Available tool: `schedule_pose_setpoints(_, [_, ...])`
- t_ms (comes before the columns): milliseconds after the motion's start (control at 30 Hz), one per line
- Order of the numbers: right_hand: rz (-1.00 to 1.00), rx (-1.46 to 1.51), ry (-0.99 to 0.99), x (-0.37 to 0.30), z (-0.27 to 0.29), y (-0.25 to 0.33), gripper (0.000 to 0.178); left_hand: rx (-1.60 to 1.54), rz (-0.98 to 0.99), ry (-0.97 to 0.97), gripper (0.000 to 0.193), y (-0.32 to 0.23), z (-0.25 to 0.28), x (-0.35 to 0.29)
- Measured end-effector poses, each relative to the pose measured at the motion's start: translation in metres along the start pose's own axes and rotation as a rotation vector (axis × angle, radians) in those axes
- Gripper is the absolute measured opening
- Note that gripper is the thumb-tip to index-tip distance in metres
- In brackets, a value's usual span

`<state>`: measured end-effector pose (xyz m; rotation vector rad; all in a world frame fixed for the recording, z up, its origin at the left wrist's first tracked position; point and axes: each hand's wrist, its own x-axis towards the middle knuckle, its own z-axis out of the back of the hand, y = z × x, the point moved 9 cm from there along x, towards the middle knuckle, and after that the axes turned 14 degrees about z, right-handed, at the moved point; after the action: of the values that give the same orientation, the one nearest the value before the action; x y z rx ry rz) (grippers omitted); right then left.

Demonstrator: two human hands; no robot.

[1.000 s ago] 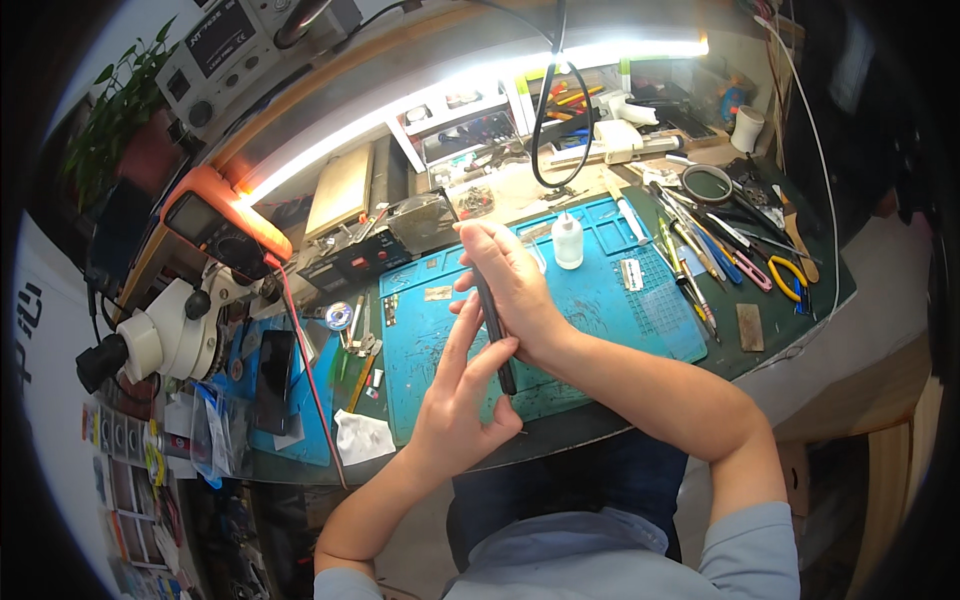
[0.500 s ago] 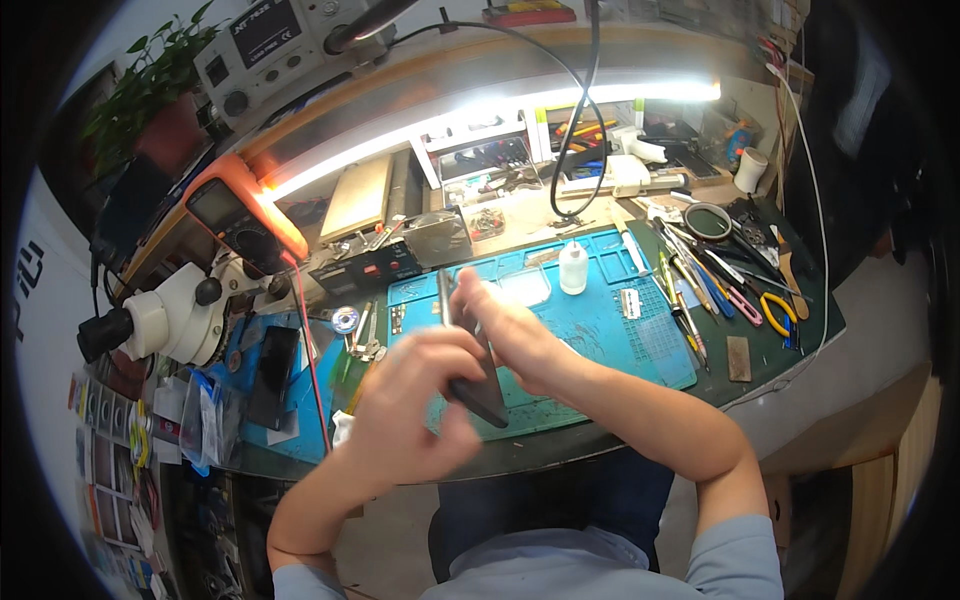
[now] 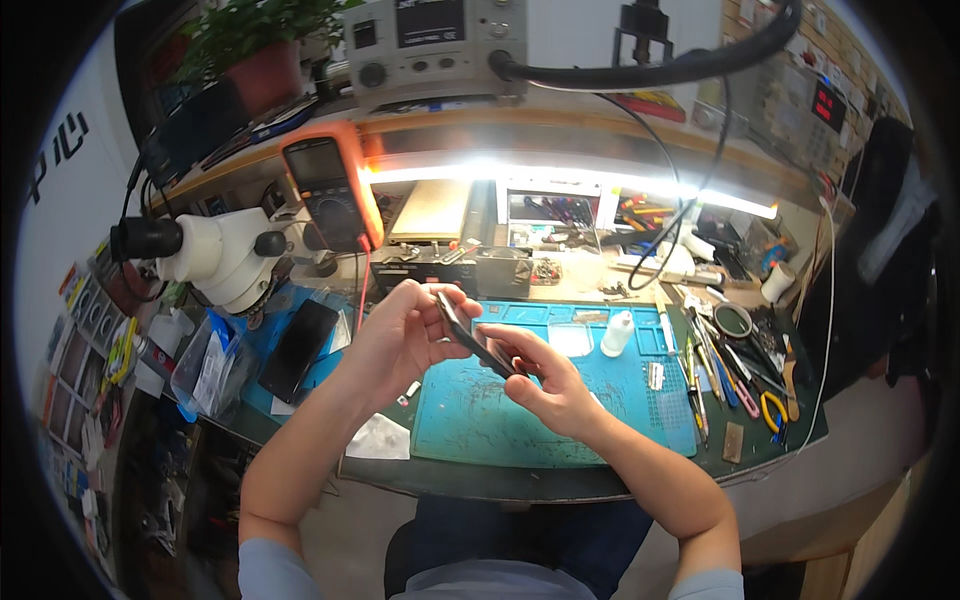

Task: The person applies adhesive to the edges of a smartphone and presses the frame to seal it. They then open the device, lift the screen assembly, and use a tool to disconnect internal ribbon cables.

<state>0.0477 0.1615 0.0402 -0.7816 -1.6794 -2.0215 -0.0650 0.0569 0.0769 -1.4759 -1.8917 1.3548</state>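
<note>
A dark, flat smartphone [image 3: 473,340] is held tilted on edge above the blue repair mat [image 3: 480,420]. My left hand [image 3: 408,325] grips its upper left end, fingers bent around the edge. At the lower right end, my right hand [image 3: 545,380] closes on it, thumb near the bottom corner and fingers behind. Most of the phone's faces are turned away or covered by fingers. Beyond my right hand stands a white squeeze bottle [image 3: 617,334] on the mat. Below my left hand a crumpled white cloth or paper [image 3: 380,438] lies at the bench edge.
Left of the mat lie another dark phone [image 3: 300,345] and a white microscope [image 3: 225,258]. An orange multimeter [image 3: 335,195] leans behind, its red lead hanging down. Tweezers, pliers [image 3: 773,412] and other tools crowd the right side. A black cable [image 3: 690,215] hangs over the back.
The phone has turned from nearly upright to a flatter tilt. My right hand has moved from its upper side to its lower right end. The view has shifted, showing more of the shelf.
</note>
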Motion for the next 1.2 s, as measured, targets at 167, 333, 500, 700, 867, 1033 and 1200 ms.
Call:
schedule_pose_setpoints(167, [-0.016, -0.073, 0.025, -0.006, 0.004, -0.014, 0.07, 0.015, 0.007, -0.014, 0.031, 0.01, -0.006, -0.007])
schedule_pose_setpoints(333, [-0.107, -0.064, 0.041, -0.008, 0.001, -0.025, 0.077, -0.008, -0.054, -0.125, 0.033, 0.02, 0.005, -0.009])
schedule_pose_setpoints(500, [-0.061, -0.037, 0.013, -0.008, -0.002, -0.028, 0.075, -0.238, -0.054, 0.007, 0.039, 0.026, -0.008, -0.012])
schedule_pose_setpoints(700, [-0.088, 0.03, -0.052, -0.01, -0.006, -0.029, 0.061, -0.34, -0.089, -0.005, 0.043, 0.033, -0.007, -0.01])
schedule_pose_setpoints(867, [-0.174, 0.079, -0.136, -0.014, -0.004, -0.035, 0.052, -0.198, -0.137, -0.116, 0.05, 0.032, -0.003, -0.006])
schedule_pose_setpoints(1033, [-0.307, 0.056, -0.209, -0.017, -0.006, -0.03, 0.05, 0.06, -0.164, -0.201, 0.064, 0.034, 0.002, 0.001])
schedule_pose_setpoints(1200, [-0.34, -0.039, -0.199, -0.021, -0.009, -0.026, 0.057, 0.213, -0.139, -0.211, 0.065, 0.043, 0.006, 0.016])
